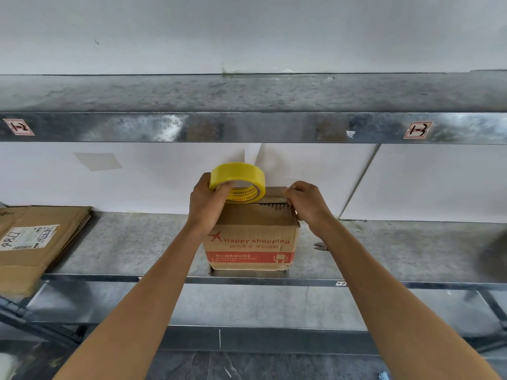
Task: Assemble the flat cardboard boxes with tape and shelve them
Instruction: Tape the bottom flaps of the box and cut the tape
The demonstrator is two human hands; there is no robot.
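A small brown cardboard box (251, 245) printed "Happy shopping" stands on the middle metal shelf (123, 242), near its front edge. My left hand (207, 204) grips a roll of yellow tape (237, 182) above the box's top left. Over the box's top right corner, my right hand (307, 204) pinches what looks like the tape's free end against the far flap. The box top shows a dark gap between its flaps.
Flattened cardboard boxes (35, 239) with a shipping label are stacked at the shelf's left end. A small pair of scissors (321, 246) lies on the shelf just right of the box. An upper shelf (247, 124) runs overhead, and a lower shelf (247, 305) sits below.
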